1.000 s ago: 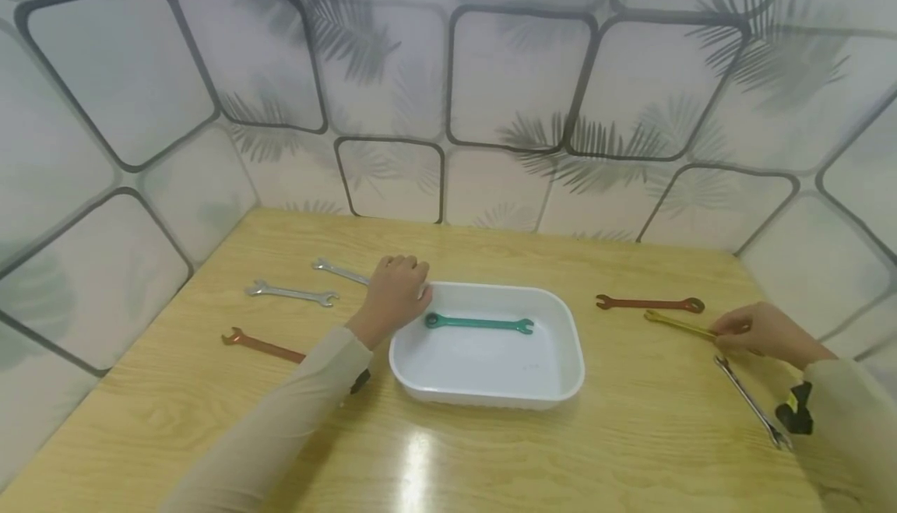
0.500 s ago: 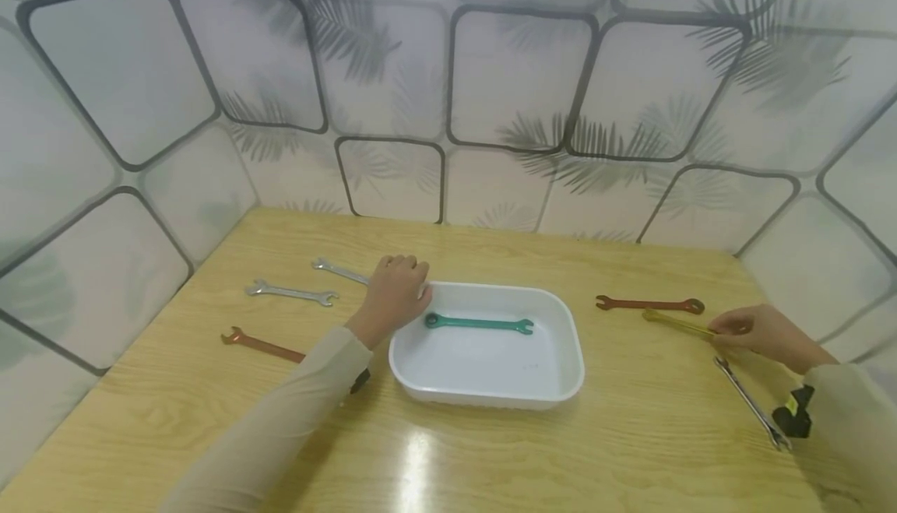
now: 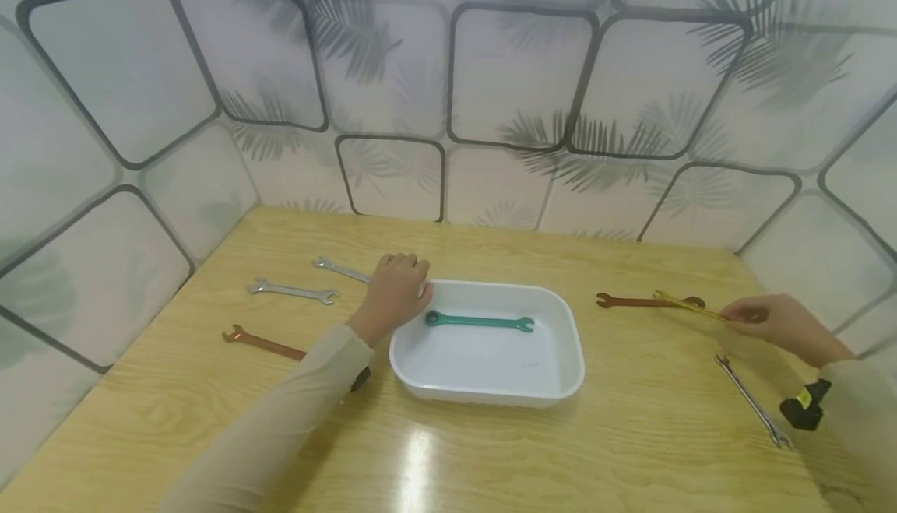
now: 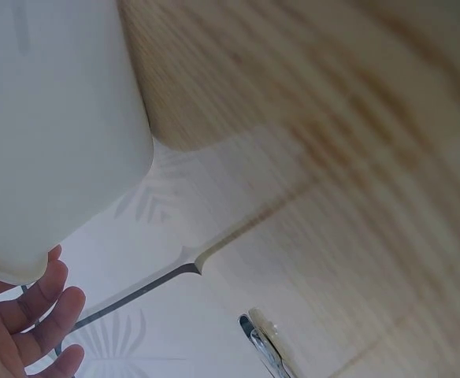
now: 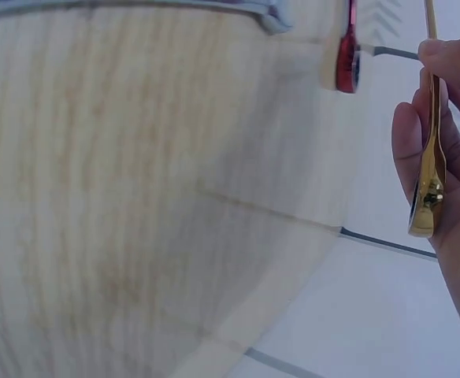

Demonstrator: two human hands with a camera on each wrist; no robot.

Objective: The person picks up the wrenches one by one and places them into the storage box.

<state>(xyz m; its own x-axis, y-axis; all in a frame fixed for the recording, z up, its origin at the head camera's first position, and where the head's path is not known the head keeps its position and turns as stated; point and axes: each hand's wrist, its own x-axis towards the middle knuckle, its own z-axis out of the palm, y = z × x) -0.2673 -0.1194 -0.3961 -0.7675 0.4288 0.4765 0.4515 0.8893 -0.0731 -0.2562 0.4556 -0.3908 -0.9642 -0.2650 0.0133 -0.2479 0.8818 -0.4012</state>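
My left hand (image 3: 395,293) holds the far left corner of a white plastic basin (image 3: 490,398); in the left wrist view its curled fingers (image 4: 53,323) lie against the outside of the rim. Inside the basin lies a green combination wrench (image 3: 480,322). At the right, my right hand (image 3: 785,326) pinches a gold combination wrench (image 3: 690,306) between thumb and fingers, raised off the table. From the right wrist view, the gold wrench's ring end (image 5: 427,201) hangs by the palm. Behind it, a red combination wrench (image 3: 631,302) lies on the table, partly overlapped.
A silver wrench (image 3: 751,402) lies near my right forearm. Left of the basin are two silver wrenches, an open-ended one (image 3: 290,291) and one partly behind my hand (image 3: 342,270), plus a copper-coloured wrench (image 3: 266,344) partly under my sleeve. Patterned walls border the wooden table (image 3: 546,458).
My right hand has lifted the gold wrench and moved slightly up and right, so the wrench now crosses in front of the red one. The left hand and basin stay put.
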